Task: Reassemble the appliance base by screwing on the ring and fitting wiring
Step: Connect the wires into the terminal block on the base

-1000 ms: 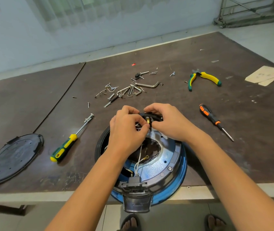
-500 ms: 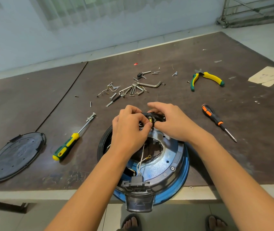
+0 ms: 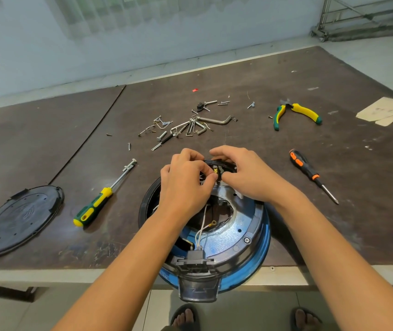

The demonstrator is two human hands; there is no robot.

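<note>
Appliance base (image 3: 238,237), blue and opened up, sits at the near edge of the tabletop (image 3: 346,223), partly overhanging it. At its far rim the left hand (image 3: 185,185) pinches white wiring (image 3: 200,232) by a brass terminal, and the right hand (image 3: 245,173) curls round the black ring (image 3: 224,163). Screwdrivers lie on either side; pliers (image 3: 295,113) lie far right.

Dark brown table (image 3: 369,199) w/ pale front edge; seam (image 3: 89,132) crosses its left part. Behind table: pale blue-grey wall (image 3: 23,56), sheer curtain (image 3: 123,17) up top, daylight thru it. Beyond table's far-right corner: metal frame (image 3: 362,22) on pale floor (image 3: 379,60).
</note>
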